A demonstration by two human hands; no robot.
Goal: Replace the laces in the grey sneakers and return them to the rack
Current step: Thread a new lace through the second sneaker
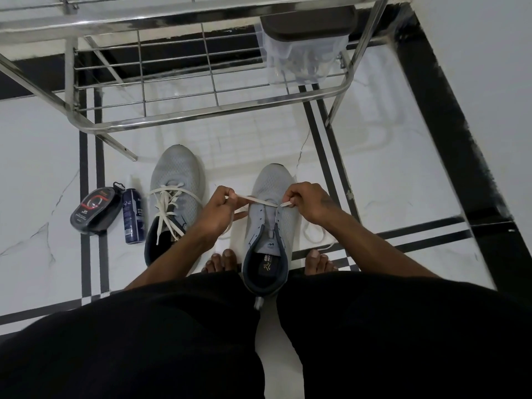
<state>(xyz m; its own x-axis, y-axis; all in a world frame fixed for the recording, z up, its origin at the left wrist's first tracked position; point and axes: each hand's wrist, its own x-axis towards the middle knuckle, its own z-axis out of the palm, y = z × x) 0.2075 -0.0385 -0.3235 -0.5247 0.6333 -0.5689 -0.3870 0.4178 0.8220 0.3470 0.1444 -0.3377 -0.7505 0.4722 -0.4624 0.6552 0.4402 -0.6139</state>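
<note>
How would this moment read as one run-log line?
left hand: pinches lace | right hand: pinches lace tip | right sneaker: being laced | left sneaker: laced | rack: holds no sneakers

Two grey mesh sneakers stand side by side on the floor, the left sneaker (pixel 175 180) laced white, the right sneaker (pixel 272 182) with one flat white lace (pixel 259 200) across its lowest eyelets, before the steel rack (pixel 207 116).

Dark spray can (pixel 133 216) lying beside black shoe-polish sponge case (pixel 95 210), clear lidded container (pixel 302 50)
</note>
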